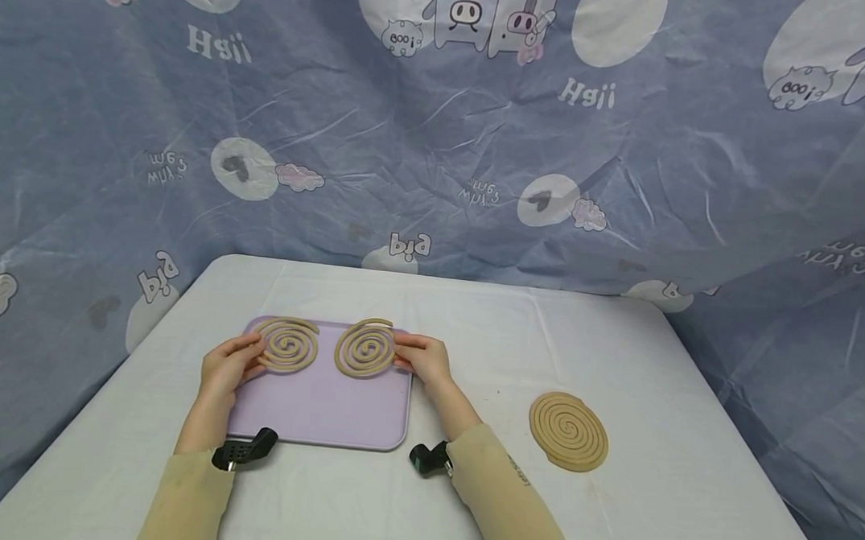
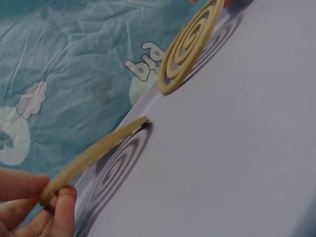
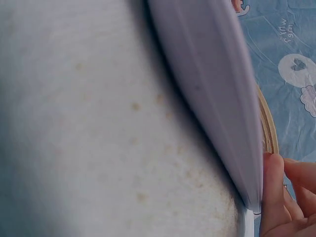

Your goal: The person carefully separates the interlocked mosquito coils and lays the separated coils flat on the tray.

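Two tan mosquito coils are held over the upper part of a lavender tray (image 1: 325, 406). My left hand (image 1: 228, 366) pinches the outer left edge of one mosquito coil (image 1: 289, 346). In the left wrist view this coil (image 2: 94, 157) appears nearly edge-on, tilted above the tray, its spiral shadow below. My right hand (image 1: 423, 356) pinches the right edge of the other mosquito coil (image 1: 365, 351). The right wrist view shows that hand (image 3: 291, 190) beside the tray's rim, with only a sliver of the coil (image 3: 268, 121) visible; the rim hides most of it.
On the white-covered table (image 1: 480, 498), a tightly wound mosquito coil (image 1: 567, 431) lies flat to the right of my right forearm. Black wrist cameras (image 1: 245, 449) sit at my cuffs. A blue printed sheet (image 1: 438, 141) hangs behind the table's back edge.
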The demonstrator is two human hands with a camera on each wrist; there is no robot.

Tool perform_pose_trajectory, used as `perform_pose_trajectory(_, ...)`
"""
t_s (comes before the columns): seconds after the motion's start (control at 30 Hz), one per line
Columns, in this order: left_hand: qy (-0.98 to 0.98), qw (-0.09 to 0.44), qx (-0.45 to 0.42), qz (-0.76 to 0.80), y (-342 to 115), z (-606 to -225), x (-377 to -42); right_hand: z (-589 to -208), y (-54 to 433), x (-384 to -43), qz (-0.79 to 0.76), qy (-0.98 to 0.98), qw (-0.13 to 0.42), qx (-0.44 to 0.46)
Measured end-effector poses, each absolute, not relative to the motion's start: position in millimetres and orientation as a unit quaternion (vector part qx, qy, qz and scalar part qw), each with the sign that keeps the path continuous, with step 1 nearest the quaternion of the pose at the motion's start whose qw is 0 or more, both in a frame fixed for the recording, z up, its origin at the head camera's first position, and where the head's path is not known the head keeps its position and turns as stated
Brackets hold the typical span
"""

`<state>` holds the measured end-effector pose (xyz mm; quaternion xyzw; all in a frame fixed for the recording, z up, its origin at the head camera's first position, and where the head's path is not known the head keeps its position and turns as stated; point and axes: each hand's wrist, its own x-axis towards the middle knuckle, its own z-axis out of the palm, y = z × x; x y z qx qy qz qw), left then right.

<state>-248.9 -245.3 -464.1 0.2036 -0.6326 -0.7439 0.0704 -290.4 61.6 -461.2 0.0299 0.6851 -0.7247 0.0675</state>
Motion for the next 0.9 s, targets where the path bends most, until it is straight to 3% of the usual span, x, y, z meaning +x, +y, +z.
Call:
perform_pose_trajectory(0.2,-0.683,0.088,0.210,-0.694,-245,-462,-248,-453,61,-285,-0.697,0.711,0.089,0.013)
perform_pose_trajectory(0.63,-0.794,0.099,0.211,-0.562,-241,-442,-240,-444,66,-273,-0.648,0.758,0.068,-0.036)
perform_pose_trajectory(0.9,-0.788,0.098,0.172,-0.582,-232,-421,-236,-429,93,-268,-0.652,0.753,0.062,-0.056)
